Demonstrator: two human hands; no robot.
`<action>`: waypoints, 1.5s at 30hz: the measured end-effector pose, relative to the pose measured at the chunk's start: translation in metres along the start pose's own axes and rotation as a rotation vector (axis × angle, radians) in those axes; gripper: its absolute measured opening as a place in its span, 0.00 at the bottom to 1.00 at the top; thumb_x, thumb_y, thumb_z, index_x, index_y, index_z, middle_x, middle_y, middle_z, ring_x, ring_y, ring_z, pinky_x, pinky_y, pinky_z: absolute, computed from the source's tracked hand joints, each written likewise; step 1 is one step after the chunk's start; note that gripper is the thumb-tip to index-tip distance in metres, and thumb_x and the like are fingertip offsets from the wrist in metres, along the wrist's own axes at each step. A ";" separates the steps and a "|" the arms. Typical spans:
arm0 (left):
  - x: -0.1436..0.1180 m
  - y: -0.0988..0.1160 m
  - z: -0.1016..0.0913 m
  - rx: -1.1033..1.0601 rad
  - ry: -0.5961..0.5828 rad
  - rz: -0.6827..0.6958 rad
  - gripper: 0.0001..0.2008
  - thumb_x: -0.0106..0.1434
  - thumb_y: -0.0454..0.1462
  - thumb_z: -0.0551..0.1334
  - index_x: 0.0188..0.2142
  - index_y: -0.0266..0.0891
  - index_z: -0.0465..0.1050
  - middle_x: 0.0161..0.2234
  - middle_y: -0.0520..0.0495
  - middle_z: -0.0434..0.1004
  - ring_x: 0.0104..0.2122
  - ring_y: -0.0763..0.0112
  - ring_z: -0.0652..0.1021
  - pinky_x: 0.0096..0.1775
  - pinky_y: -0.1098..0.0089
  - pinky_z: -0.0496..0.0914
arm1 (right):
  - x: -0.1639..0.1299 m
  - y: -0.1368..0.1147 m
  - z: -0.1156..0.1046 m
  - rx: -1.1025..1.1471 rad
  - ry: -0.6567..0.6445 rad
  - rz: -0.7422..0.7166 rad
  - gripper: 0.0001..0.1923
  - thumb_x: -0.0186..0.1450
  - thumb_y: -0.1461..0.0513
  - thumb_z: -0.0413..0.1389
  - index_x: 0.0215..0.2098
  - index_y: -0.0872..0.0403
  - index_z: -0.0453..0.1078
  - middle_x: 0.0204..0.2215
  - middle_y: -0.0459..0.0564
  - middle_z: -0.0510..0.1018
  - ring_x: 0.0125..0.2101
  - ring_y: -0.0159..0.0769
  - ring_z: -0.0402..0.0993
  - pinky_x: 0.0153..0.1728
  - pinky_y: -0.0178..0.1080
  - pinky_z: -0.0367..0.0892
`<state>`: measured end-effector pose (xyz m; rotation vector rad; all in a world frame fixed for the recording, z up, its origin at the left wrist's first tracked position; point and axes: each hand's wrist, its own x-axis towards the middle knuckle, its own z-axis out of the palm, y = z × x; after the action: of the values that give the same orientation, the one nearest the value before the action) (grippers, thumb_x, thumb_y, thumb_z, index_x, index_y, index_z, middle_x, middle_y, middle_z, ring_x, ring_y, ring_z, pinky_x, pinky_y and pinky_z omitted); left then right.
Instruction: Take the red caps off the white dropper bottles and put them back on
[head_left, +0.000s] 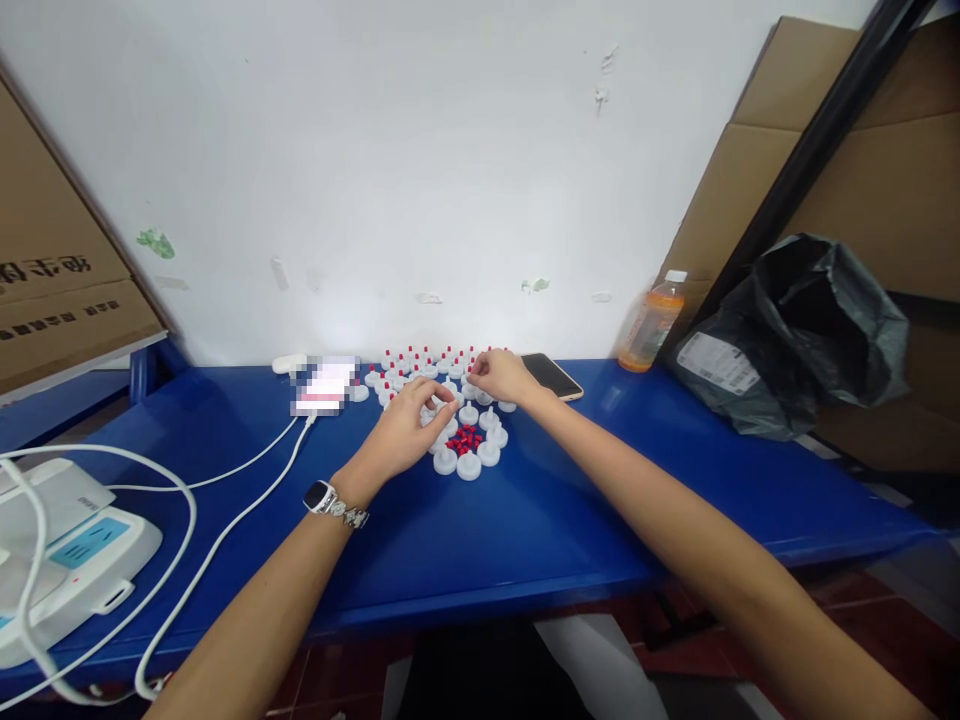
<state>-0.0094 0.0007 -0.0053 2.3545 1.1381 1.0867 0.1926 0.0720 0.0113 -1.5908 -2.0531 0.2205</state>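
Note:
My left hand [412,427] is curled low over the white nozzle caps, thumb and fingertips brought close together; what lies between them is hidden. Beside it, my right hand [504,376] pinches thumb against fingers above the caps, and anything held there is too small to make out. Loose red tips [464,440] lie in a small heap between the hands and me. Plain white nozzle caps [469,466] ring this heap, spouts up. Behind my hands stand several white caps with red tips [400,367] on their spouts.
A phone [553,376] lies right of the caps, and a lit, blurred-out device [324,388] on a cable lies left. An orange drink bottle [651,325] and a dark plastic bag [795,340] are at the right. A power strip [97,560] with looping white cables occupies the left.

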 end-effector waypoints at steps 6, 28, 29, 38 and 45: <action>-0.001 0.004 0.006 0.011 0.127 0.012 0.20 0.68 0.46 0.58 0.56 0.43 0.64 0.54 0.42 0.69 0.46 0.63 0.74 0.44 0.63 0.70 | -0.026 -0.009 -0.005 0.647 0.078 -0.065 0.08 0.62 0.57 0.57 0.32 0.54 0.67 0.27 0.48 0.79 0.27 0.32 0.72 0.32 0.35 0.65; 0.001 0.017 0.016 -0.369 0.124 0.002 0.15 0.71 0.45 0.56 0.52 0.42 0.63 0.28 0.54 0.67 0.30 0.72 0.71 0.34 0.71 0.66 | -0.068 -0.036 0.002 0.765 0.188 -0.154 0.26 0.70 0.44 0.44 0.22 0.52 0.56 0.19 0.42 0.59 0.22 0.30 0.55 0.25 0.36 0.53; 0.002 0.016 0.017 -0.410 0.118 -0.014 0.15 0.71 0.46 0.55 0.51 0.41 0.63 0.27 0.55 0.65 0.28 0.72 0.70 0.33 0.71 0.65 | -0.068 -0.036 0.001 0.752 0.192 -0.158 0.26 0.70 0.44 0.45 0.22 0.51 0.55 0.19 0.42 0.58 0.22 0.30 0.54 0.25 0.36 0.52; 0.000 0.017 0.007 -0.218 0.112 0.080 0.17 0.69 0.44 0.58 0.55 0.42 0.64 0.42 0.46 0.72 0.35 0.71 0.73 0.36 0.71 0.69 | -0.069 -0.037 0.003 0.724 0.111 -0.152 0.25 0.70 0.43 0.44 0.24 0.52 0.57 0.20 0.41 0.59 0.23 0.30 0.55 0.26 0.36 0.53; 0.002 0.020 0.009 -0.315 0.124 0.044 0.14 0.70 0.46 0.57 0.50 0.40 0.67 0.34 0.50 0.72 0.33 0.72 0.73 0.37 0.70 0.68 | -0.074 -0.041 0.005 0.645 0.182 -0.132 0.27 0.71 0.44 0.42 0.22 0.52 0.56 0.19 0.42 0.60 0.22 0.30 0.56 0.26 0.36 0.53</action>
<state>0.0089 -0.0106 0.0007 2.1006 0.8819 1.3350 0.1674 -0.0089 0.0027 -1.0334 -1.6974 0.5963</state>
